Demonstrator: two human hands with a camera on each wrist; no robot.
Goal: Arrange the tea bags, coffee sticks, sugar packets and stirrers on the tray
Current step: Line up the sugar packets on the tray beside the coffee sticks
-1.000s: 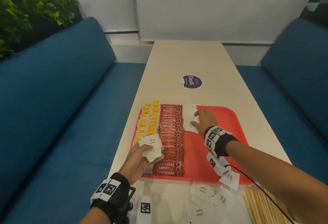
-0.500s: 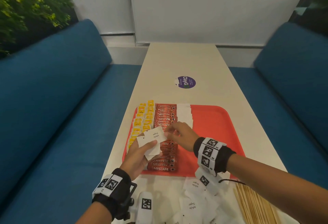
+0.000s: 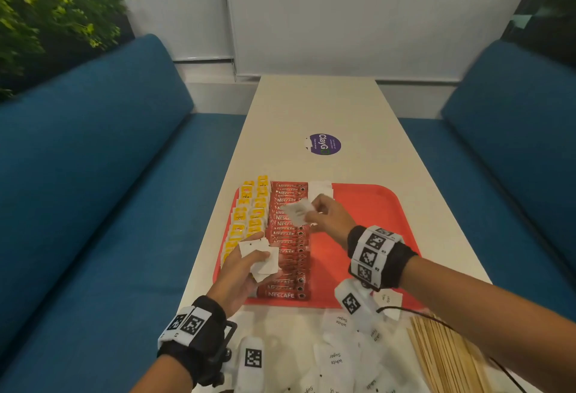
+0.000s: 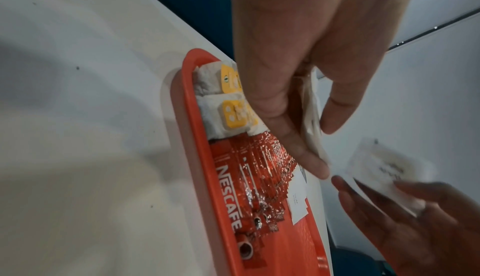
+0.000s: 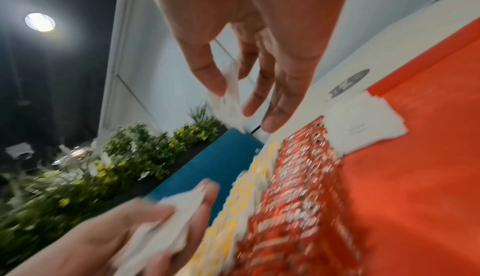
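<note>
Sugar column in progress. My right hand is pinching a single sugar packet between thumb and fingertips, holding it in the air above the coffee sticks, near the few white packets already laid at the far end of the red tray. My left hand is gripping a small fanned stack of packets over the near left corner of the tray, beside the tea bags.

Still off the tray: loose sugar packets on the table in front of me, and the wooden stirrers at my right.

Risks, as I judge them:
- Single packet is held by one edge and is light; it could tilt on release and land askew across the coffee sticks instead of lining up below the laid packets.
- Left stack is splayed, not squared; a loosened thumb could drop several onto the tea bags.
- My right forearm and its cable are passing over the loose pile; a low sweep could scatter packets or roll stirrers off the edge.
</note>
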